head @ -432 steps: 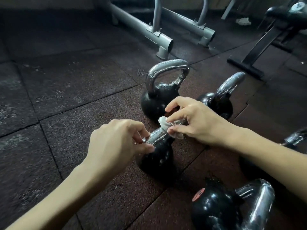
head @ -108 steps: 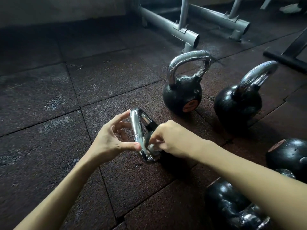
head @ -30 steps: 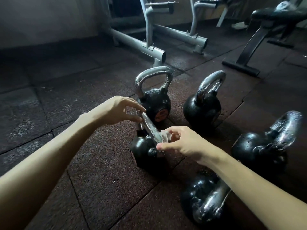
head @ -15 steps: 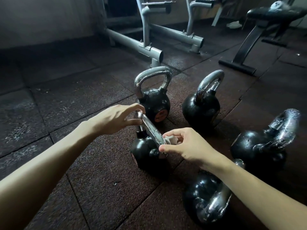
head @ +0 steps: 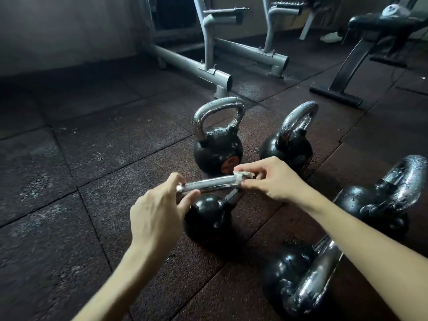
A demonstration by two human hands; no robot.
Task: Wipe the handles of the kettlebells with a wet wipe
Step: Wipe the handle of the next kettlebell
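A small black kettlebell (head: 208, 216) with a chrome handle (head: 210, 183) stands on the floor in the middle. My left hand (head: 159, 209) pinches the handle's left end between thumb and fingers. My right hand (head: 271, 179) pinches a crumpled white wet wipe (head: 242, 176) against the handle's right end. Two more black kettlebells stand upright behind: one (head: 217, 149) with a red disc on its side, another (head: 287, 147) to its right.
Two further kettlebells sit at the right (head: 379, 205) and lower right (head: 298, 279), tipped over. A grey steel rack (head: 208, 70) and a black bench (head: 361, 54) stand at the back. Dark rubber floor tiles (head: 69, 181) stretch to the left.
The kettlebell's handle has turned from pointing away to lying crosswise. My left hand now holds its left end, and my right hand with the wipe has shifted up to the right end.
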